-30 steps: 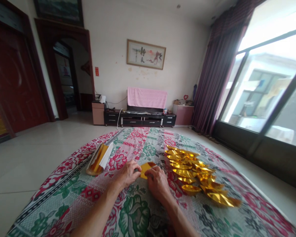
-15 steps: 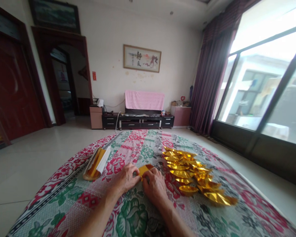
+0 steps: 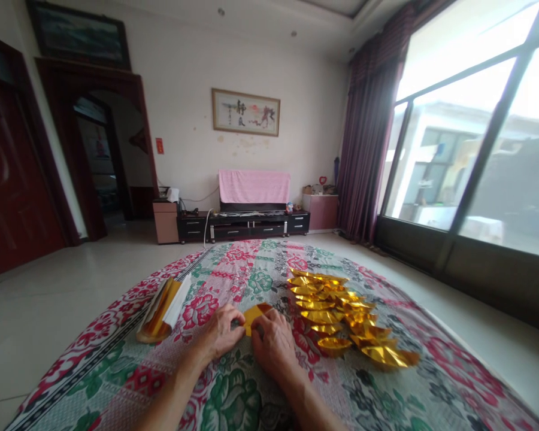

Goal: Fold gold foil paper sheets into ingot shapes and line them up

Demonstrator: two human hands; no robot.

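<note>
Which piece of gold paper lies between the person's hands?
The flattish yellow piece between the left hand and right hand; the shiny boat-shaped pieces lie to its right, the bundled paper to its left.

Bare left hand (image 3: 226, 330), bare right hand (image 3: 275, 344), uncovered tapering forearms (image 3: 182, 380)

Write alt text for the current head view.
A person's left hand and right hand work at a gold sheet over a flowered tablecloth, with folded gold pieces in rows to the right and a curled bundle of gold and white sheets to the left.
</note>
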